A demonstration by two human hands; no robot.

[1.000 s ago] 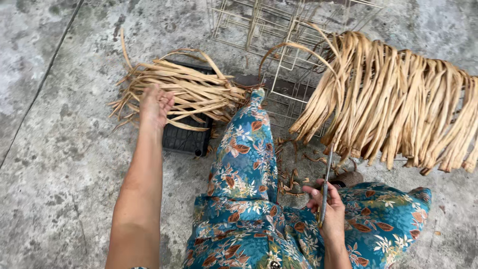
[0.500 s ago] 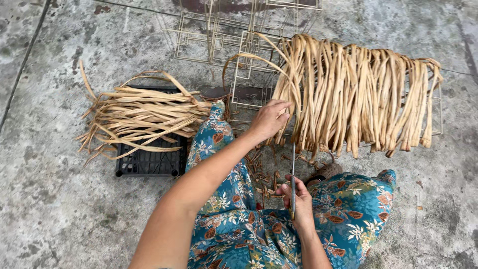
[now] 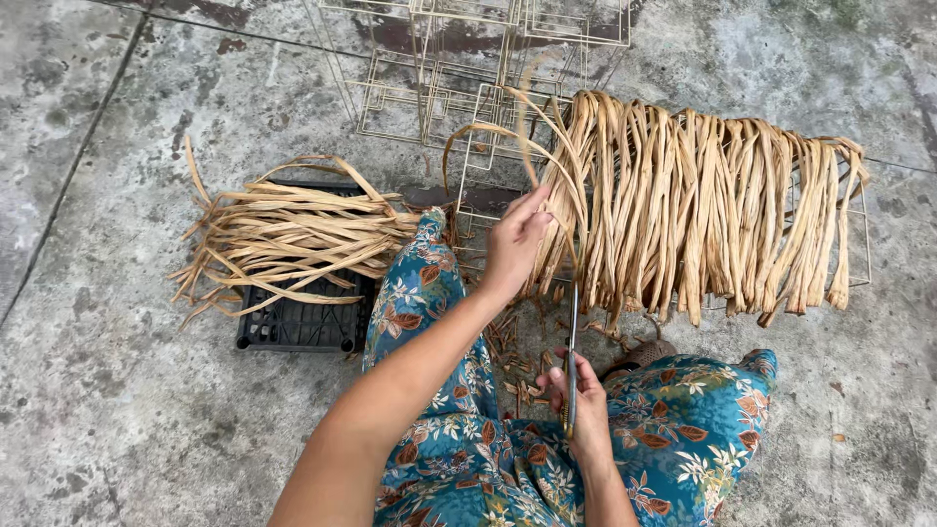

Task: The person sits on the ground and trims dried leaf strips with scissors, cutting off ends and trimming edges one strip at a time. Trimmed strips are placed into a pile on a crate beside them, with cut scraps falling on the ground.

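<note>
- Now the left hand (image 3: pixel 515 244) reaches up to the strips (image 3: pixel 703 205) hung over a wire rack (image 3: pixel 468 68); its fingers (image 3: pixel 535 207) are closed on one strip at the near edge of the bunch.
- The right hand (image 3: pixel 584 405) is low by the lap, fingers curled tight round a knife (image 3: pixel 572 351) with its blade pointing up.
- These strips look dry, light and bendy, maybe easy to split, so I'd say hold one near its top, where it folds over the wire.
- More strips lie in a loose pile (image 3: pixel 283 239) on a black crate (image 3: pixel 303 327), well apart to the left.
- The floor (image 3: pixel 117 410) is rough grey concrete, with small cut bits (image 3: pixel 512 366) near the knees.
</note>
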